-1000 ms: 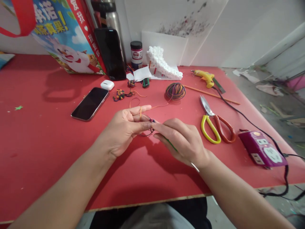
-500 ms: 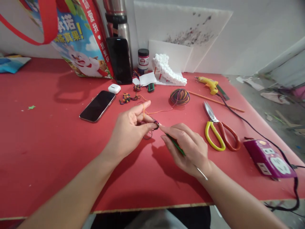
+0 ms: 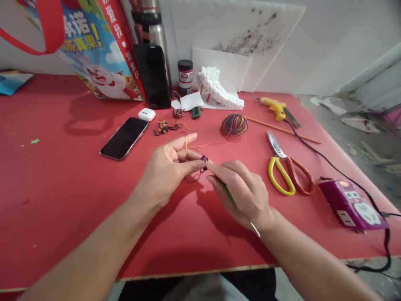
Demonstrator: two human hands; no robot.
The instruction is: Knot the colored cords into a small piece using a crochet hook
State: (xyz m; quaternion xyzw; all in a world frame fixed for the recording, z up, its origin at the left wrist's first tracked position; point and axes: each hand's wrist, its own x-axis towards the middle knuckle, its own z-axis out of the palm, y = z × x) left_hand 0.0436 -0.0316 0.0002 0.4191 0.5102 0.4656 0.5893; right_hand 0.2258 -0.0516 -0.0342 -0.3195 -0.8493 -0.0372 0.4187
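A small dark crochet piece is pinched between the thumb and fingers of my left hand. Orange yarn loops round that hand's raised index finger and runs back to a multicoloured yarn ball. My right hand is closed on a crochet hook with a green grip; its metal rear end sticks out below the palm. The hook's tip meets the piece at my left fingertips, where fingers partly hide it. A thin dark yarn tail hangs under my left hand.
Scissors, a yellow glue gun and a purple power box with a black cable lie to the right. A phone, a white earbud case and a small colourful crocheted piece lie left and behind. A bag stands at the back.
The whole view has shifted slightly. My right hand and the hook have tilted a little and moved slightly left; my left hand keeps its pinch on the crochet piece.
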